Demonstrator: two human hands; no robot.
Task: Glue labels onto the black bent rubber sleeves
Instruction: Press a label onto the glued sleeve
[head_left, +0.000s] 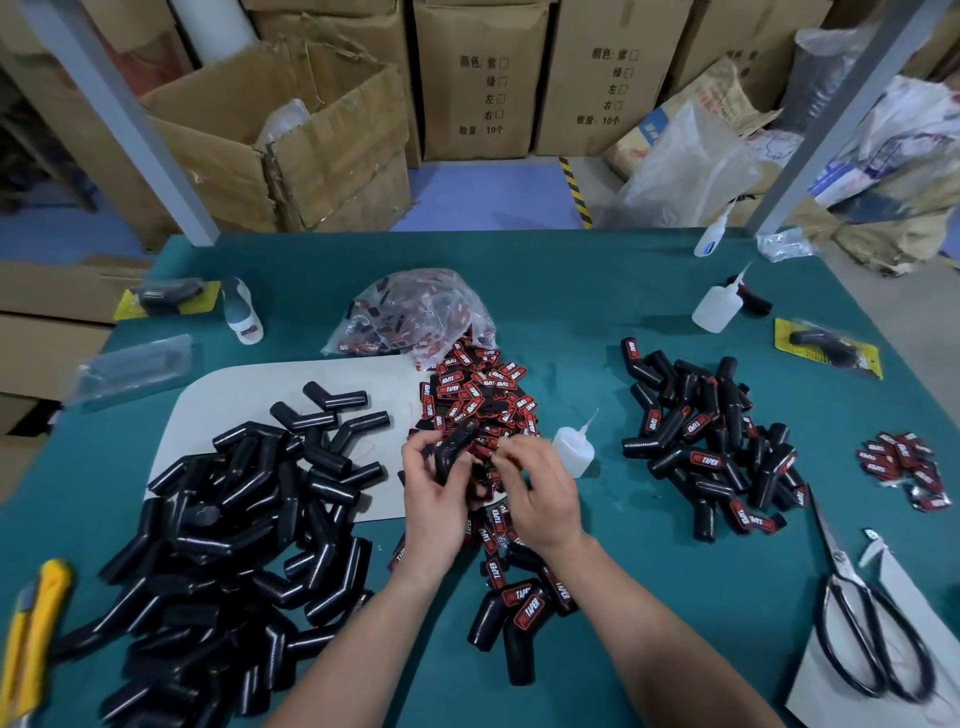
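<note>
My left hand grips one black bent rubber sleeve above the middle of the table. My right hand pinches a small red-and-black label right beside that sleeve. Under both hands lies a heap of loose labels. A big pile of unlabelled black sleeves covers the left side. Labelled sleeves are heaped at the right, and a few more lie near my forearms. A small glue bottle stands just right of my right hand.
A plastic bag of labels sits behind the heap. Scissors lie at the right front, a yellow utility knife at the left front. More glue bottles stand at the back right. Cardboard boxes stand behind the table.
</note>
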